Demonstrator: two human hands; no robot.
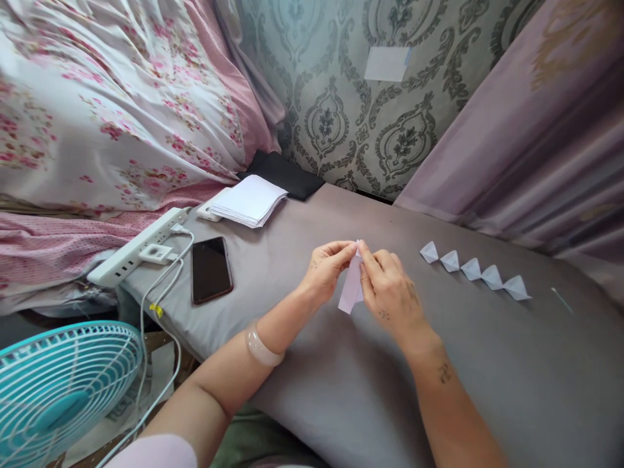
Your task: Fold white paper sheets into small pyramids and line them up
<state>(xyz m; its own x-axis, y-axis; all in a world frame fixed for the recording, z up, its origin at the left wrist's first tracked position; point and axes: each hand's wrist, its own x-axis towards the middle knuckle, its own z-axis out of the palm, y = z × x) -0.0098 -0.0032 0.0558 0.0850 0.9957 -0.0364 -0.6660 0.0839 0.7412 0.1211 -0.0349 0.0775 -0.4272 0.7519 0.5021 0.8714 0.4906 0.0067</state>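
A narrow folded strip of white paper (350, 289) hangs between my two hands above the grey cloth. My left hand (327, 268) pinches its top end from the left, thumb and fingers pressed together. From the right, my right hand (390, 283) grips the same end, its fingertips meeting the left thumb at the fold. The strip's lower part dangles free, with a second layer partly hidden behind the right fingers. To the right of my hands, several small folded paper pieces (470, 268) with pointed tops stand in a slanting row.
A stack of white paper (251, 200) lies at the back left, by a black folded item (287, 174). Nearer are a phone (211, 270), a power strip (139, 247) with white cables, and a turquoise fan (68, 396). A thin stick (563, 300) lies at far right.
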